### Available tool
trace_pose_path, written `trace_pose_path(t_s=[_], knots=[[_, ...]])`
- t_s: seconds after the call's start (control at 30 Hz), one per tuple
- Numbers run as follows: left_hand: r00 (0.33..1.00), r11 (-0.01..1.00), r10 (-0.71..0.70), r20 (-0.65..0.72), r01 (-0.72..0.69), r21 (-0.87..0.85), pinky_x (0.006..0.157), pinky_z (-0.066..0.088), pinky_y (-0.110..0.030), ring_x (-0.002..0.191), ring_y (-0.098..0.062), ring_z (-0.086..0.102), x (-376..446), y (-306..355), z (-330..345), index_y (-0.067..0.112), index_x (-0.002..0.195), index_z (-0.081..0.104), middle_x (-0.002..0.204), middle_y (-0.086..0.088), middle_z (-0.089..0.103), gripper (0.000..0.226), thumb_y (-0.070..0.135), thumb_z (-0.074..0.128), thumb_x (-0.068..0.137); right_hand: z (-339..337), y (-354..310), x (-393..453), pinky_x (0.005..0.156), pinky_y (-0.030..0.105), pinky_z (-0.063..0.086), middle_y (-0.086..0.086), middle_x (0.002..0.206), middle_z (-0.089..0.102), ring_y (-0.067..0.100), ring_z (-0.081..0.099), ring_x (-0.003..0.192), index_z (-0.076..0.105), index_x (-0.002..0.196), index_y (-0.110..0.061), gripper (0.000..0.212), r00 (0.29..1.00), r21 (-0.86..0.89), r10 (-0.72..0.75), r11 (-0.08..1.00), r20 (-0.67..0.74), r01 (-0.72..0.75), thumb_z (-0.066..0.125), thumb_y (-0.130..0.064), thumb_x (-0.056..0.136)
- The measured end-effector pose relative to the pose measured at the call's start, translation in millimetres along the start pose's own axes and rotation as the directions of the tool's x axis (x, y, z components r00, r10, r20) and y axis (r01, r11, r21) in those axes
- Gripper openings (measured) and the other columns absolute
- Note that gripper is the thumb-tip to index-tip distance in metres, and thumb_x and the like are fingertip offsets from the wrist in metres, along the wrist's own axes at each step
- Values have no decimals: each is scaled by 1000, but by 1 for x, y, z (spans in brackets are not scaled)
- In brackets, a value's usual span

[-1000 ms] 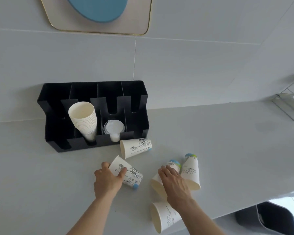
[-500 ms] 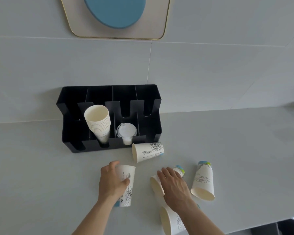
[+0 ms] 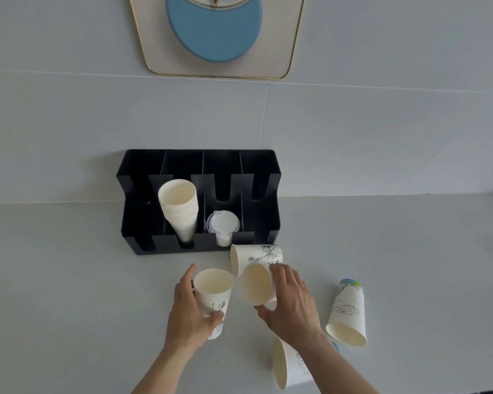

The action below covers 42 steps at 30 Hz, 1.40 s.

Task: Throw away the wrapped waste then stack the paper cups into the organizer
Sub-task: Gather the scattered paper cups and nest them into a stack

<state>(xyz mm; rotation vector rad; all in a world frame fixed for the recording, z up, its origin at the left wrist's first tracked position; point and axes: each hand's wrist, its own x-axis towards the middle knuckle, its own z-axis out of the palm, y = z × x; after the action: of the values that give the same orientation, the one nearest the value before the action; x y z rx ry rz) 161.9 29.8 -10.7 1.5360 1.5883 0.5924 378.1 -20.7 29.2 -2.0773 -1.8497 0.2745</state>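
Upright paper cup [image 3: 213, 294], mouth up, clamped in the left hand [image 3: 189, 314] grip, just in front of the organizer [image 3: 198, 166]. Second cup [image 3: 257, 284] clamped in the right hand [image 3: 292, 305] grip, tilted, mouth toward the first, rims nearly touching. Three loose cups lie on the tabletop [image 3: 69, 294]: one [image 3: 258, 257] against the organizer front, one [image 3: 347, 314] right, one [image 3: 289, 365] near edge. Stack of cups [image 3: 180, 211] stands in the second slot. No wrapped waste visible; judged the nesting step. Next: turn the right cup base-down, seat it in the left
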Motion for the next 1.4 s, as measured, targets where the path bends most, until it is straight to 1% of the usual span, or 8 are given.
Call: trace_pose_path(t_s=[0.2,0.43,0.67,0.93,1.03,1.13,1.3,1.4], knots=[[995,995,90,-44,-88,52,77,46,-29,104,-8,53,-22,-4,-10,43,141,31,127,22,37,102,29,91,60,-37,-54,8,78,25,53,-15,124,54,8,57,106,41,136,-27,82,976,369,3,926,-217,79,81,-55,70],[994,994,91,-58,-94,-58,73,52,-25,103,-3,61,-32,3,-9,54,122,27,124,27,52,92,44,91,56,-38,-90,8,89,21,50,-23,127,53,3,56,113,32,143,-33,88,997,591,-41,804,-58,68,81,-53,73],[994,992,89,-60,-93,-81,78,48,-19,108,0,58,-38,-1,-15,51,134,27,127,29,52,102,49,89,53,2,-73,-6,107,33,41,-14,149,42,9,43,133,14,153,-36,102,967,401,-97,916,235,-6,68,-67,72],[991,991,131,-37,-131,-10,87,43,-21,113,0,48,-40,-9,-15,44,145,30,131,25,43,105,44,91,59,13,-54,-20,99,33,47,-13,142,52,12,52,125,39,146,-31,66,979,276,-136,957,151,91,52,-63,90],[989,990,141,-43,-140,16,88,48,-27,113,-4,49,-38,-12,-13,44,143,31,130,21,45,103,42,92,60,1,-32,-30,97,32,47,-13,136,53,11,53,121,39,147,-33,79,979,237,-98,970,181,53,51,-77,83],[988,989,147,-48,-147,4,90,49,-32,113,-8,50,-38,-12,-13,44,142,33,129,18,47,102,37,93,60,-15,0,-45,104,29,37,-15,138,48,11,46,126,32,151,-35,104,911,94,-98,993,401,66,60,-87,66],[987,988,151,-62,-151,-8,90,51,-36,114,-7,50,-39,-12,-9,47,139,35,133,19,47,98,37,93,60,-25,34,-70,112,30,29,-13,146,37,14,36,134,21,154,-28,127,784,-80,-72,985,617,154,79,-74,51],[987,989,147,-64,-147,-6,90,50,-37,115,-9,51,-39,-12,-9,47,138,35,135,18,47,97,36,93,60,-16,38,-79,112,34,32,-9,144,39,18,39,131,23,153,-23,124,750,-125,-69,972,658,199,88,-60,54]])
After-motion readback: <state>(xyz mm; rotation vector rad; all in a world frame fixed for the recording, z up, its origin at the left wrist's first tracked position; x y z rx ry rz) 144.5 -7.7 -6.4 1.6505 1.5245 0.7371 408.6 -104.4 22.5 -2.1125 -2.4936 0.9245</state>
